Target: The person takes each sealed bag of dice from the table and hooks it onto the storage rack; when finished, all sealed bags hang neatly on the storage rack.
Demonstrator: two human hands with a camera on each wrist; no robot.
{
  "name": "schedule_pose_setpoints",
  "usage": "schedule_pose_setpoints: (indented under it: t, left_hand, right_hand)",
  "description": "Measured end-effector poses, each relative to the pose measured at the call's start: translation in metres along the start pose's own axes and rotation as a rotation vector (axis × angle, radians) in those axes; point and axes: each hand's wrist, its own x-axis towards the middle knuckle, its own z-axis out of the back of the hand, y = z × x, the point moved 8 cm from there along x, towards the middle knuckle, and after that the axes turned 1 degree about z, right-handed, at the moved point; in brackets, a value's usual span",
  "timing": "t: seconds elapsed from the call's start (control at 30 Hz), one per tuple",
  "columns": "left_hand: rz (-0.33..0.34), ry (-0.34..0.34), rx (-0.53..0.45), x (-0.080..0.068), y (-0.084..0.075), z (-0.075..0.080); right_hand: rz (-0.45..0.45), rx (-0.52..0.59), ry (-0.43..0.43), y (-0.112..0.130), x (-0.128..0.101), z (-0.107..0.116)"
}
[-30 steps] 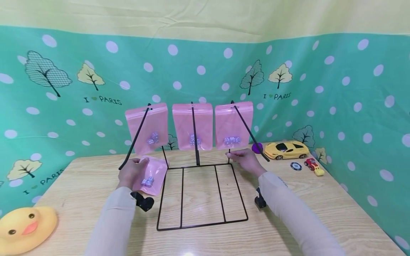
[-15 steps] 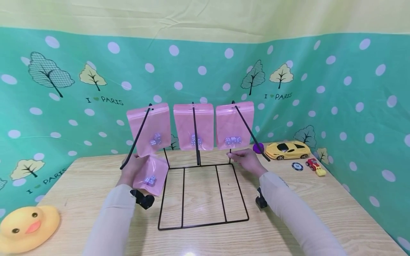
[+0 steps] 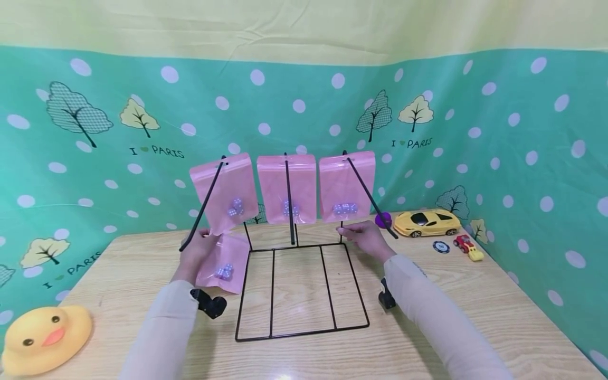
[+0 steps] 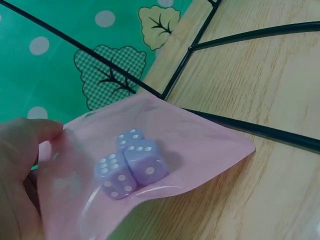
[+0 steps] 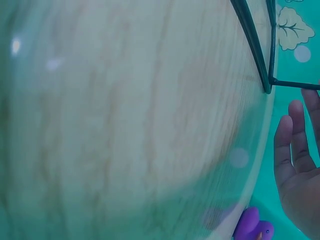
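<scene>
My left hand (image 3: 196, 254) pinches the edge of a pink zip bag (image 3: 233, 247), which lies slanted just below the leftmost hanging bag (image 3: 223, 184). Purple dice (image 4: 132, 162) with white dots show through its film in the left wrist view. A black wire rack (image 3: 272, 301) stands on the table, its three prongs each bearing a pink bag; the middle bag (image 3: 273, 184) and right bag (image 3: 332, 184) hang fairly straight. My right hand (image 3: 366, 237) holds the rack's right upright between thumb and finger; the right wrist view shows its other fingers (image 5: 285, 145) loosely extended.
A yellow toy car (image 3: 426, 224), a poker chip (image 3: 440, 247), a small red and yellow toy vehicle (image 3: 467, 248) and a purple object (image 3: 382, 219) sit at the right. A yellow duck (image 3: 47, 340) rests front left. A polka-dot curtain (image 3: 304, 113) closes off the back.
The leftmost hanging bag has swung slightly right and tilts more. My left hand has moved a little farther back with its bag. The right hand keeps its place on the rack.
</scene>
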Motion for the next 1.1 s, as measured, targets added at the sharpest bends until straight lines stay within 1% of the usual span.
schedule_pose_setpoints:
  t: [0.03,0.17,0.27,0.4,0.5,0.57,0.73,0.93,1.1]
  left_hand:
    - [-0.002,-0.013,-0.002,-0.001,0.0,0.002]
    - [0.008,-0.028,-0.057,-0.006,0.003,0.005]
    - [-0.011,-0.032,-0.088,-0.008,0.003,0.007]
    - [-0.048,-0.025,-0.065,-0.01,0.004,0.011]
    - [-0.076,-0.004,-0.025,-0.014,0.005,0.015]
    - [-0.088,0.013,-0.016,-0.017,0.005,0.018]
    - [-0.101,0.071,-0.055,-0.028,0.01,0.023]
    - [-0.172,0.136,-0.093,-0.046,0.007,0.027]
    - [-0.204,0.157,-0.067,-0.059,0.003,0.029]
  right_hand:
    - [-0.001,0.003,0.002,0.0,0.0,0.0]
    - [0.003,0.003,-0.001,0.001,-0.001,0.0]
    - [0.011,0.0,0.0,0.002,-0.002,-0.001]
    - [0.004,0.015,-0.001,0.002,-0.002,-0.001]
    - [0.005,0.009,-0.001,0.002,-0.003,-0.001]
    - [0.004,0.003,0.002,0.003,-0.003,0.0]
    - [-0.002,0.006,0.013,0.002,-0.003,0.0]
    - [-0.001,-0.007,0.005,0.001,-0.002,0.0]
    - [-0.008,-0.009,0.005,0.001,-0.002,-0.002]
